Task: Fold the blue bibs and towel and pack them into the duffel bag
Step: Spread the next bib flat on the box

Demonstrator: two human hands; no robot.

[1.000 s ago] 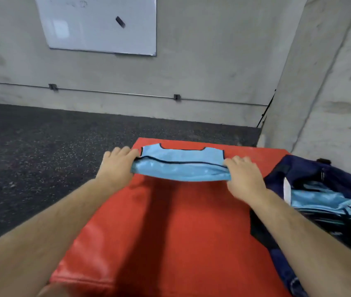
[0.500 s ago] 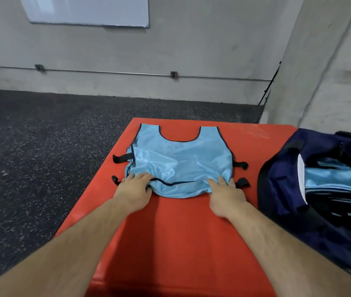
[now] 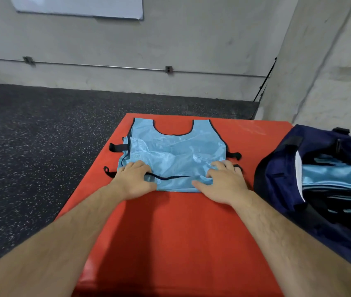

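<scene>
**Fig. 1.** Blue bib (image 3: pixel 176 151) spread flat near the far edge of the red padded surface (image 3: pixel 170 243), neck opening away from the person. Left hand (image 3: pixel 134 179) rests on the near-left hem corner, fingers bent; whether it pinches cloth cannot be told. Right hand (image 3: pixel 224 183) lies flat on the near-right hem corner, fingers spread, grasping nothing. Duffel bag (image 3: pixel 281 168) sits open at the right edge, blue cloth inside. The bib looks thin, light, limp and slick, and probably slides easily; best taken at its 2 hem corners.
</scene>
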